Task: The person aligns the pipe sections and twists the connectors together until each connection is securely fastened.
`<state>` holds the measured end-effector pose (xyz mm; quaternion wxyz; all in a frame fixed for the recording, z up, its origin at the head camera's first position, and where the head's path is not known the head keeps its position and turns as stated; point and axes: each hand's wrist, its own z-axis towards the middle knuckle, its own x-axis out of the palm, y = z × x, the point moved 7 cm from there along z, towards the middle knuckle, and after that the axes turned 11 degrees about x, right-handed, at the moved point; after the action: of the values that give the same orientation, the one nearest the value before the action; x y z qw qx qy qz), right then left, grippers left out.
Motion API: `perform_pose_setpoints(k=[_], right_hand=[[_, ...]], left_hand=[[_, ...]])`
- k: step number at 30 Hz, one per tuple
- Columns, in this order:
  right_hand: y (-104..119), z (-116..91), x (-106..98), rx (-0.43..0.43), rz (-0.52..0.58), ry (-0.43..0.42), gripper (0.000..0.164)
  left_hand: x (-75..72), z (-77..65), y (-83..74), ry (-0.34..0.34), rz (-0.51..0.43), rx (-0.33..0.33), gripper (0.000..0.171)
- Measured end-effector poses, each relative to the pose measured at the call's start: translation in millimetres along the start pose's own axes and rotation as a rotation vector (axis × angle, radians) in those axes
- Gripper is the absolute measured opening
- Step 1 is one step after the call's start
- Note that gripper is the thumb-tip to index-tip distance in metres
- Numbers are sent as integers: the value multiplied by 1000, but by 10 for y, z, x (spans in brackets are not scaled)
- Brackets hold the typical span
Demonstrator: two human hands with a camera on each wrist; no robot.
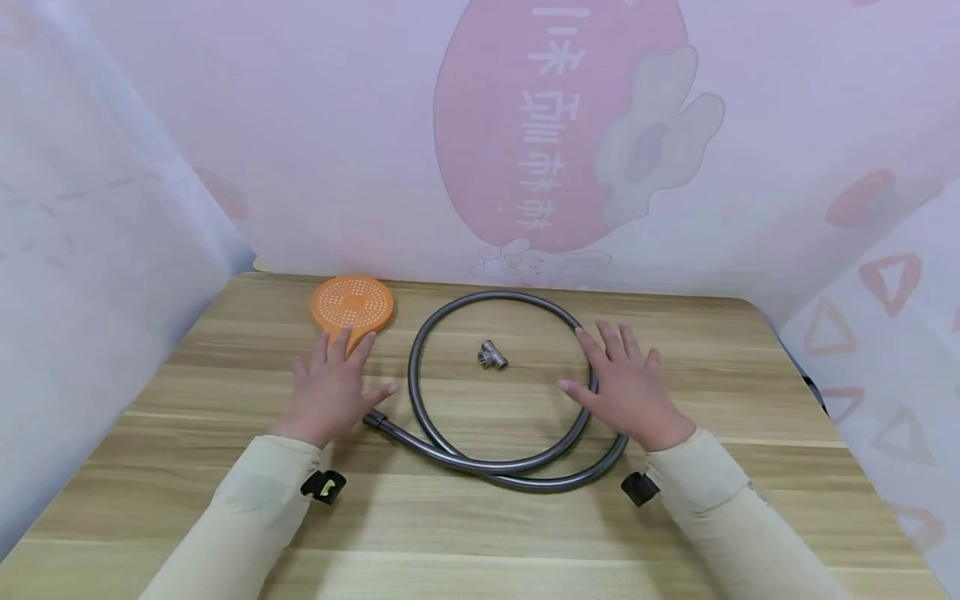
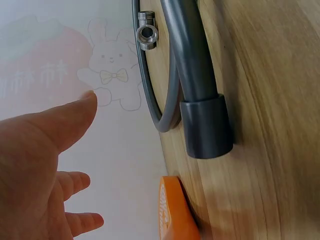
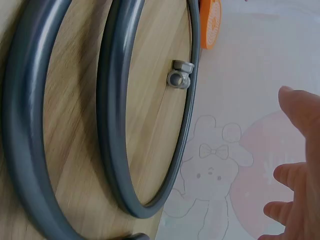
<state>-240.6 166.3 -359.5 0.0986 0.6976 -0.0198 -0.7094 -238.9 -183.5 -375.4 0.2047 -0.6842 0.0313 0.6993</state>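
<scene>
My left hand (image 1: 330,392) hovers over the table with its fingers spread, overlapping the handle of an orange shower head (image 1: 352,303) in the head view. Close to its thumb lies the end fitting (image 2: 207,127) of a dark grey shower hose (image 1: 495,465), which is coiled in a loop on the table. Over the loop's right side, my right hand (image 1: 626,387) is spread out too, palm down, holding nothing. Within the loop sits a small metal tee fitting (image 1: 492,356), also visible in the right wrist view. The hose's other end is hidden near the right hand.
Everything lies on a wood-grain table (image 1: 480,542) with rounded back corners. A pale printed curtain (image 1: 337,125) stands right behind its far edge and along both sides. Black wrist straps (image 1: 324,486) show at the sleeves.
</scene>
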Motion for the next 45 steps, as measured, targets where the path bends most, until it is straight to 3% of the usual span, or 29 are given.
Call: perform_pose_setpoints(k=[45], right_hand=[[625, 99, 157, -99, 42, 0, 78]], left_hand=[[-40, 72, 406, 34, -115, -61, 96]])
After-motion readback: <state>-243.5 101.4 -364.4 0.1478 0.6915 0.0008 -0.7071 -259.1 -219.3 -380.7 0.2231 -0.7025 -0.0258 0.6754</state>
